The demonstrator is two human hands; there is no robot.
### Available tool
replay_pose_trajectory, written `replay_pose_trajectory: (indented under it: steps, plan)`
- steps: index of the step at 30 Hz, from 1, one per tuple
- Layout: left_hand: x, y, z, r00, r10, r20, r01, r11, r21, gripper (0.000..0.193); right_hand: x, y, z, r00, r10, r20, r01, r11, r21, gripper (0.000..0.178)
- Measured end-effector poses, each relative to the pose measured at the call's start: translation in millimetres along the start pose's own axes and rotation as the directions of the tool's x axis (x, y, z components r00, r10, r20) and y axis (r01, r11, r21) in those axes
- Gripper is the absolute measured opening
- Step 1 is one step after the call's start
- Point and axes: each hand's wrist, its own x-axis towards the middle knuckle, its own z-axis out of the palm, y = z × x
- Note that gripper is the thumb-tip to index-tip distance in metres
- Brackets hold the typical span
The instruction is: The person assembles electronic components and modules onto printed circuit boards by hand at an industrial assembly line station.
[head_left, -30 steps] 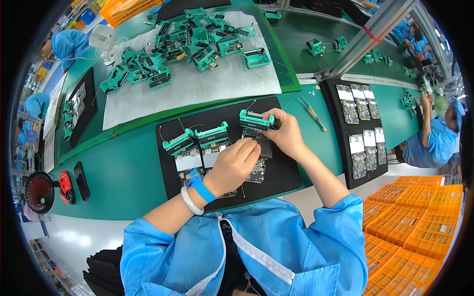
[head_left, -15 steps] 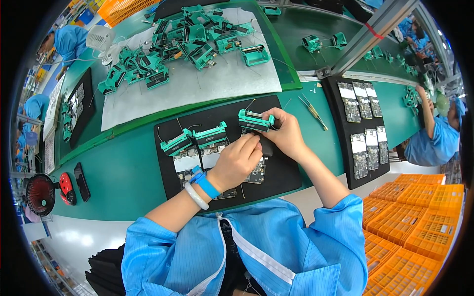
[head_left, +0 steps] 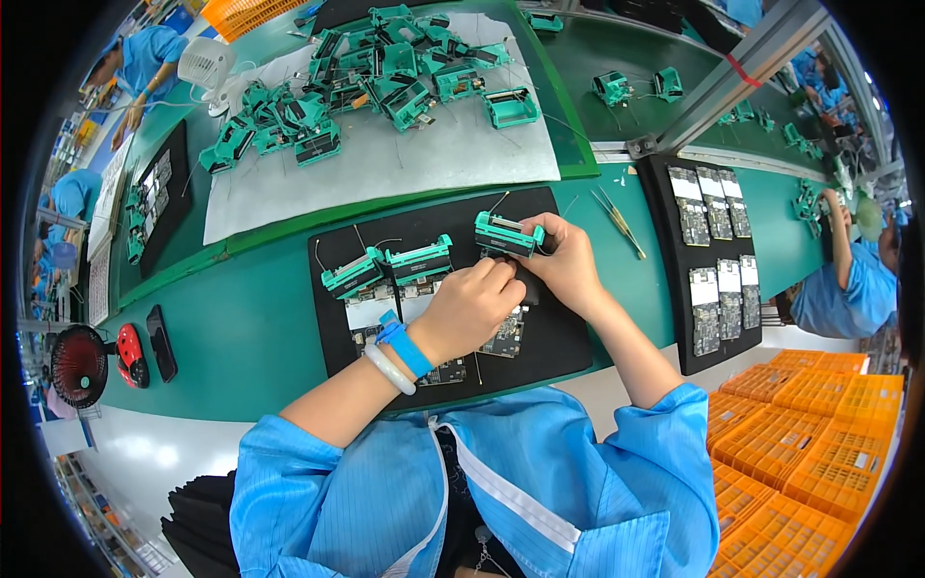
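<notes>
Near the far right corner of the black mat (head_left: 564, 342) on the green worktop (head_left: 246, 332), a teal housing (head_left: 506, 234) lay between the thumb and bent fingers of the right hand (head_left: 567, 265), pinched at its right end. The left hand (head_left: 472, 308) was just below the housing, fingers curled together over a circuit board (head_left: 507, 339); whether they gripped anything could not be told, their tips being hidden.

The housing was a long, open-topped shape, plastic-looking, with a smooth black front face and a thin wire rising behind. Toward the mat's far left corner leaned a second housing (head_left: 353, 275) and a third housing (head_left: 421, 261), above boards with flat white panels and densely textured components. Beyond the mat's far edge, similar angular housings (head_left: 400, 72) were heaped on a pale, matte sheet (head_left: 462, 159).
</notes>
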Motion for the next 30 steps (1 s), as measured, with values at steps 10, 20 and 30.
replay_pose_trajectory:
  steps: [10, 20, 30]
  plan:
    - [-10.4, 21.4, -29.4, 0.994, -0.011, -0.113, 0.011, 1.000, 0.007, 0.017, -2.2, -12.2, -12.3, 0.956, -0.272, -0.107, 0.226, 0.921, -0.316, 0.036]
    - [-54.5, -24.7, -114.1, 0.877, -0.342, 0.336, 0.416, 0.892, -0.176, 0.022, 16.8, -11.0, -19.6, 0.984, -0.150, 0.097, 0.165, 0.972, -0.168, 0.061]
    - [-39.3, -129.1, -102.5, 0.847, -0.334, 0.414, 0.532, 0.551, -0.643, 0.024, 51.8, -47.4, -0.1, 0.859, 0.234, 0.456, -0.152, 0.966, -0.210, 0.075]
